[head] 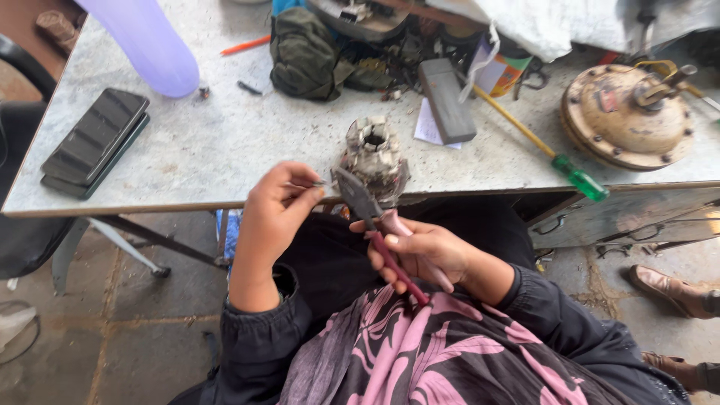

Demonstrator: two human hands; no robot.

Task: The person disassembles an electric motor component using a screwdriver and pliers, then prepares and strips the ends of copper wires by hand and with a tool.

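My right hand (424, 251) grips a pair of pliers (367, 210) with dark red handles, jaws pointing up and left toward the table edge. My left hand (277, 206) pinches a thin wire end (321, 183) right at the plier jaws. Just behind the jaws, a grimy cylindrical metal winding core (373, 154) stands upright at the front edge of the grey table (210, 142). Both hands hover over my lap, in front of the table edge.
On the table lie two stacked dark phones (96, 141), a lavender plastic object (146, 41), an olive cloth bundle (304, 52), a grey rectangular block (447, 100), a green-handled screwdriver (555, 159) and a round rusty metal cover (626, 112). Another person's shoes (671, 289) are at the right.
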